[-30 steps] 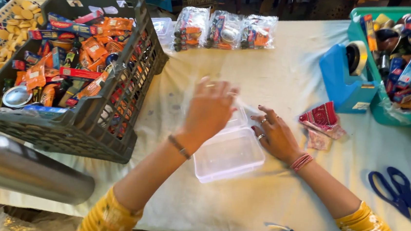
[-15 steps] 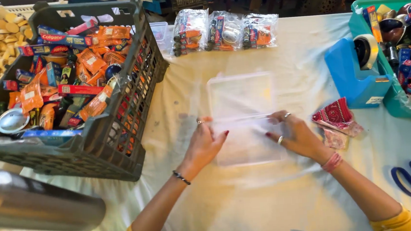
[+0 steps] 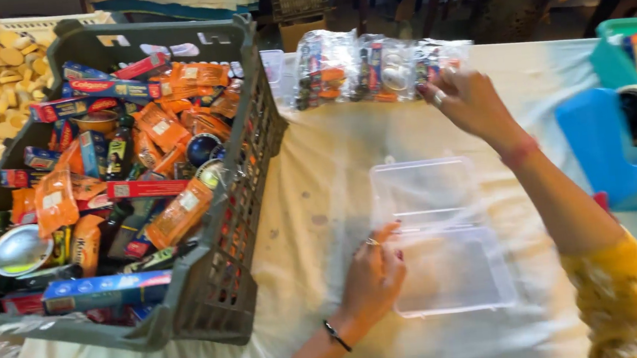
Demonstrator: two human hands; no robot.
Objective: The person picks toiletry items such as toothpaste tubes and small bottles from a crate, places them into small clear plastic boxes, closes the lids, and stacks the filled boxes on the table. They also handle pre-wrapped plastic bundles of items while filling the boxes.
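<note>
open clear box [image 3: 444,237] — left hand [image 3: 372,277] curled on its edge, right hand [image 3: 467,99] spread at packets [image 3: 378,64].

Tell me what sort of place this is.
Probably a kit-packing table: a grey crate full of small toiletry packets, sealed clear bags lined up on the cloth, and an open clear plastic box by the left hand.

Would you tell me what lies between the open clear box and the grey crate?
Only bare, stained white cloth between box and crate, in the head view.
</note>
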